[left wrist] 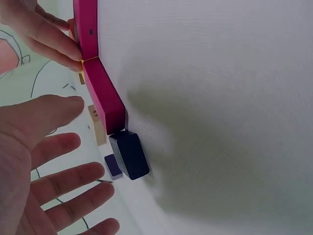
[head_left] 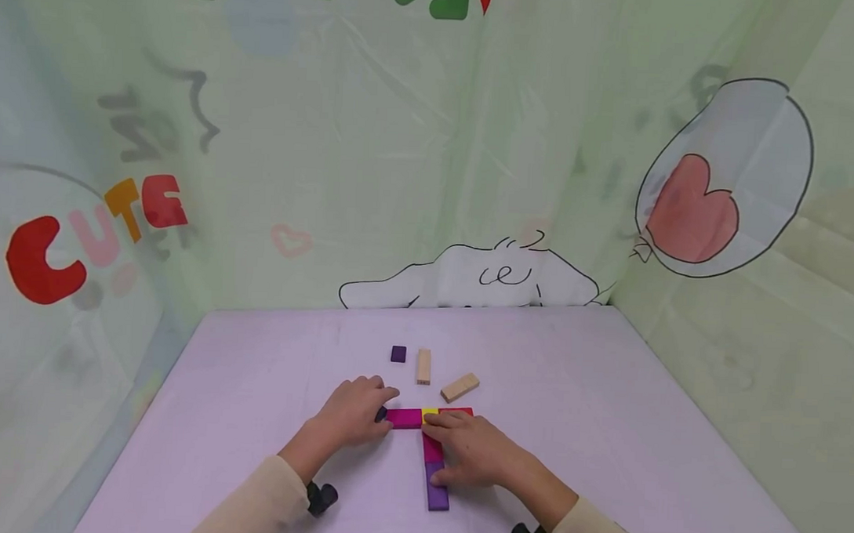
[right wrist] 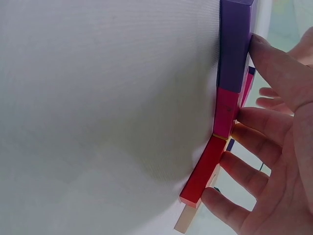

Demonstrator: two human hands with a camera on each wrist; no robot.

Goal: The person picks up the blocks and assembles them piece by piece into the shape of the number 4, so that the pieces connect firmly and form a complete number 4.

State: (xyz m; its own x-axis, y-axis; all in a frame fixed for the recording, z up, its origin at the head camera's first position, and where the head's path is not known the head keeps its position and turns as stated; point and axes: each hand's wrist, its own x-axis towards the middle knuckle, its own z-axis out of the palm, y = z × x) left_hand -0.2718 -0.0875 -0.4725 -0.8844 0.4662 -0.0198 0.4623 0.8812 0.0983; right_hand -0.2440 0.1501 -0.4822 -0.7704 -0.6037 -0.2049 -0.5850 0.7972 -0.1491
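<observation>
Flat coloured blocks lie end to end in a T shape. Its crossbar has a dark navy block (left wrist: 131, 154), a magenta block (head_left: 404, 418), a yellow block (head_left: 432, 413) and a red block (right wrist: 203, 171). A second magenta block (head_left: 432, 449) and a purple block (head_left: 438, 498) form the stem. My left hand (head_left: 354, 411) hovers over the crossbar's left end, fingers spread and holding nothing. Over the junction, my right hand (head_left: 482, 450) rests with extended fingers along the blocks, its thumb at the purple one.
Behind the T lie a small dark purple block (head_left: 399, 354), an upright-pointing plain wooden block (head_left: 424, 366) and a slanted wooden block (head_left: 460, 387). The pale tabletop (head_left: 571, 381) meets a printed curtain (head_left: 402, 156) at the back and sides.
</observation>
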